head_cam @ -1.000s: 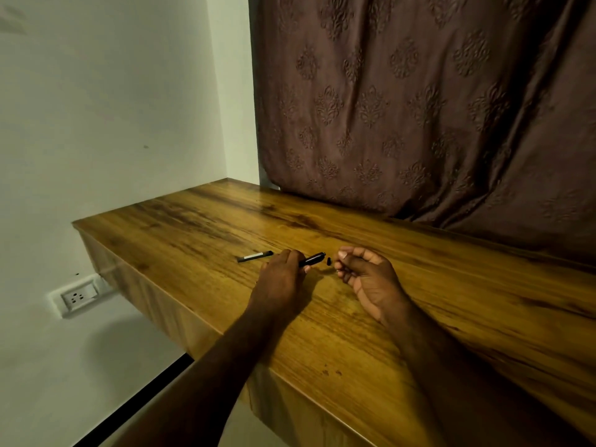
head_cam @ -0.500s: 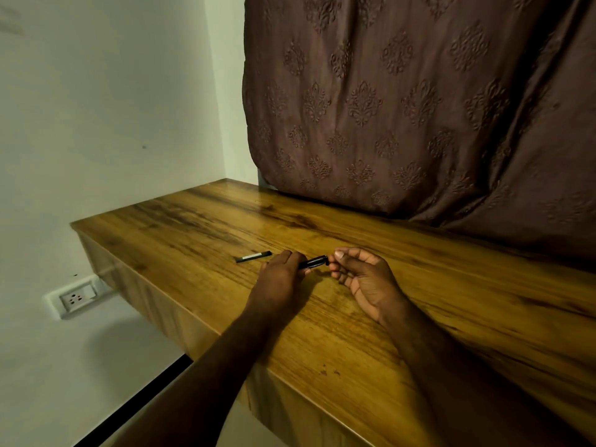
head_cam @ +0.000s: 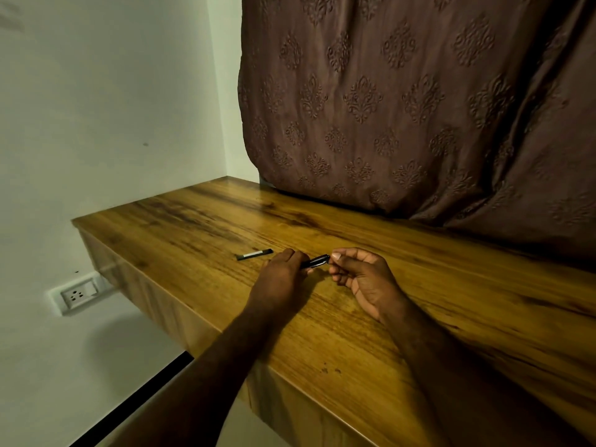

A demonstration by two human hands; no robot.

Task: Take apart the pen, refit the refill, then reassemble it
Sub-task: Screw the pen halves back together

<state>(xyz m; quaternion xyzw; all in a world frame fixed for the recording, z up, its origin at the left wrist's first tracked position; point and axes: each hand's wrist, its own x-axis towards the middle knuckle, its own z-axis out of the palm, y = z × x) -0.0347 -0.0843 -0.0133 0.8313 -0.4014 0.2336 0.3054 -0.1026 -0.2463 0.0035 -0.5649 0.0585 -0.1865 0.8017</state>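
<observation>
My left hand (head_cam: 280,275) grips a black pen barrel (head_cam: 316,261) just above the wooden table (head_cam: 419,301), its free end pointing right. The fingertips of my right hand (head_cam: 364,279) are pinched at that end of the barrel; whatever small piece they hold is hidden. A second pen part (head_cam: 254,254), black with a pale middle band, lies flat on the table to the left of my left hand, apart from it.
The table's left end and front edge drop off to the floor. A white wall with a socket plate (head_cam: 79,295) is on the left. A brown patterned curtain (head_cam: 403,108) hangs over the table's far edge.
The small black piece that lay on the table between my hands is gone from there. My right fingertips have closed in on the barrel's right end. My view has shifted slightly.
</observation>
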